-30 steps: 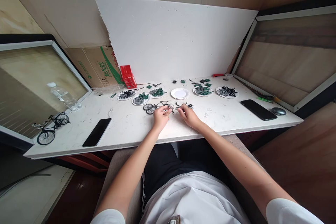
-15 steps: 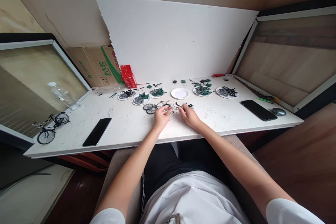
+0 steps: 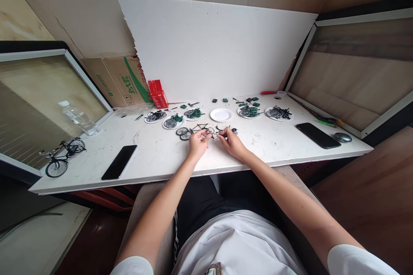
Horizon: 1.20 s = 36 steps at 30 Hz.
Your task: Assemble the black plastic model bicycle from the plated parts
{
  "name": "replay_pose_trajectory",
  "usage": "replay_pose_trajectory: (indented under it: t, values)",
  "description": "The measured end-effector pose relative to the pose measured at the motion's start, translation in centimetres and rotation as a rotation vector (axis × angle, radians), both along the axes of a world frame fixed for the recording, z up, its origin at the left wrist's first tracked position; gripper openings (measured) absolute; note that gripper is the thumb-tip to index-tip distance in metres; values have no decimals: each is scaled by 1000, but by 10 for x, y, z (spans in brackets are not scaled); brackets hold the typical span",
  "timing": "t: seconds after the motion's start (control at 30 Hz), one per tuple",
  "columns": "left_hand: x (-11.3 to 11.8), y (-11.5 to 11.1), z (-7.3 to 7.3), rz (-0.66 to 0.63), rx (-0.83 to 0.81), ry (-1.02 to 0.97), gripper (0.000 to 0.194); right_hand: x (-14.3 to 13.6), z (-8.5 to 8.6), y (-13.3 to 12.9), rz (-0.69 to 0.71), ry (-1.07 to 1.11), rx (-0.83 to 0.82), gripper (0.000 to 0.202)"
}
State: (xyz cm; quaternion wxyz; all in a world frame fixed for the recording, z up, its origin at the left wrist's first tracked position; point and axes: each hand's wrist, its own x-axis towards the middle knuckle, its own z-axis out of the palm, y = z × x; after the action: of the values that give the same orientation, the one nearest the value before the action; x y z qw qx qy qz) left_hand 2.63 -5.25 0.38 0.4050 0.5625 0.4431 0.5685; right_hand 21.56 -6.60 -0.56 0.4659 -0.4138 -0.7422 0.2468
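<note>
Near the front middle of the white table, my left hand (image 3: 199, 142) is closed in a pinch on a small dark part, too tiny to name. Just to its right, my right hand (image 3: 231, 142) is also pinched, its fingertips close to the left ones; what they hold is too small to make out. Beyond my left hand lie black model bicycle wheels (image 3: 185, 133) and a thin black bicycle frame (image 3: 201, 126), partly hidden by the hand. Small black parts (image 3: 222, 128) lie behind my right hand.
Paper plates of black and green bicycle parts stand along the back, around a bare white plate (image 3: 221, 114). An assembled black model bicycle (image 3: 66, 155) and a phone (image 3: 119, 162) are at left. Another phone (image 3: 318, 135) and a round grey object (image 3: 342, 137) lie at right.
My right hand has shifted slightly, its fingertips moving a little left toward my left hand. My left hand stays in nearly the same place.
</note>
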Motion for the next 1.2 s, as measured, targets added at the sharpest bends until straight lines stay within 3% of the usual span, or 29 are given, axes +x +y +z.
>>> replay_pose_trajectory:
  t: [0.4, 0.73, 1.0, 1.2]
  values:
    - [0, -1, 2, 2, -95, -44, 35, 3, 5, -4, -46, -19, -81, 39]
    - [-1, 1, -1, -13, -60, -51, 39, 1, -2, 1, -102, -288, 107, 55]
    - [-5, 2, -2, -1, 9, 3, 38, 6, 8, -3, -109, -455, 195, 38]
    - [-8, -1, 7, 11, 31, 33, 36, 4, 15, -7, -71, -424, 246, 38]
